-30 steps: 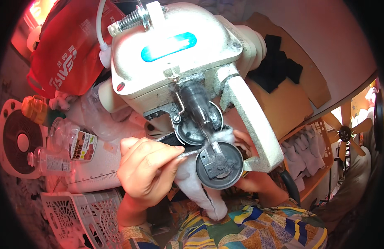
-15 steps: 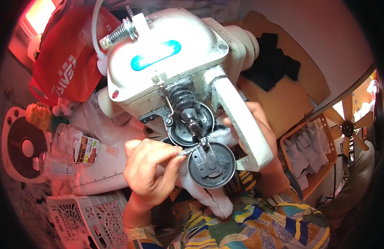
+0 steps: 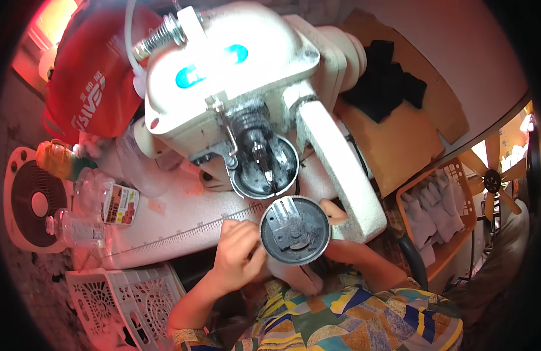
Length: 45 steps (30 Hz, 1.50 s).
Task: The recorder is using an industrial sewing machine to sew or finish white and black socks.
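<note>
In front of me stands a white fur sewing machine [image 3: 241,64] with two dark round discs. The rear disc [image 3: 282,167] sits under the needle mechanism. The front disc [image 3: 295,230] is nearer me. My left hand [image 3: 238,251] is at that disc's left edge, fingers curled together; what they hold, if anything, is hidden. Part of my right hand [image 3: 333,212] shows between the front disc and the machine's white curved arm [image 3: 346,169]; its fingers are mostly covered. A pale fluffy fabric piece [image 3: 302,279] hangs below the front disc, over my patterned clothing.
Left of the machine are a red bag [image 3: 101,76], a clear plastic jar [image 3: 77,228], a small fan [image 3: 36,202] and a white plastic basket [image 3: 124,298]. Dark cloth [image 3: 381,82] lies on cardboard at right. An orange crate [image 3: 437,210] holds pale fabric pieces.
Both hands have moved down toward me, away from the point where the two discs meet. The pale fabric has left that point, and now shows only below the front disc.
</note>
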Each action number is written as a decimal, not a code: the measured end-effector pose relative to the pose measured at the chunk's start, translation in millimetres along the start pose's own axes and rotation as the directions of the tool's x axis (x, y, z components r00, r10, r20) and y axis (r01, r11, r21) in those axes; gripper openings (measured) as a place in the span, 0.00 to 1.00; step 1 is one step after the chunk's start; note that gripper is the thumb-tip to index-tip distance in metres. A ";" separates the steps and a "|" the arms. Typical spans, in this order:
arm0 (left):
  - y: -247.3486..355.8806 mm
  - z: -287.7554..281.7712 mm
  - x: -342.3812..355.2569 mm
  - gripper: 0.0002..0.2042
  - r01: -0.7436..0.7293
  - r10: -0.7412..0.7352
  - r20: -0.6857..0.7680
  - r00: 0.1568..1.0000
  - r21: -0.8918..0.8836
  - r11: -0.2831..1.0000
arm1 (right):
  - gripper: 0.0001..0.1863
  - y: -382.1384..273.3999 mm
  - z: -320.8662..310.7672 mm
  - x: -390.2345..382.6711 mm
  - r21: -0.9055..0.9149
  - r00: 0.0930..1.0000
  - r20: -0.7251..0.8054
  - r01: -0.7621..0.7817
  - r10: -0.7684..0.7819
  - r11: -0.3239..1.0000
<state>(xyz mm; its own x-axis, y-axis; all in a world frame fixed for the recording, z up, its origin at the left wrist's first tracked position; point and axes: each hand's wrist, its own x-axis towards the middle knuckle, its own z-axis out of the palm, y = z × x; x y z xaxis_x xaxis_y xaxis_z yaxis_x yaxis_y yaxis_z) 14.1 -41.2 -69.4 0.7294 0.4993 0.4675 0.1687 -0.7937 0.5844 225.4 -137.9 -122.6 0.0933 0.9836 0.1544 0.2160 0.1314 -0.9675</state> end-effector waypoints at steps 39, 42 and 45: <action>77.4 9.6 -31.3 0.09 0.190 -0.225 -0.251 0.941 -0.157 0.969 | 0.09 -70.7 35.8 -20.8 -0.495 0.646 0.744 0.361 0.171 0.790; 67.4 7.0 -34.4 0.11 0.195 -0.199 -0.041 0.979 -0.090 0.977 | 0.09 -45.4 38.2 -29.8 -0.344 0.746 0.666 0.309 -0.002 0.887; 58.7 -7.2 -31.1 0.36 0.136 -0.147 0.102 0.984 0.102 0.985 | 0.10 -45.8 28.4 -33.4 -0.228 0.791 0.604 0.293 -0.101 0.928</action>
<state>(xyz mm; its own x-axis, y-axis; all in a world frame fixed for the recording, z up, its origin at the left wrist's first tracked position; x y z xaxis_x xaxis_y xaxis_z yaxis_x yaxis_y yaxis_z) -3.4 -100.7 -44.9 0.7608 0.5722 0.3063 0.3333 -0.7494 0.5720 184.8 -173.3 -89.1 -0.5349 0.8391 0.0990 0.4499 0.3820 -0.8072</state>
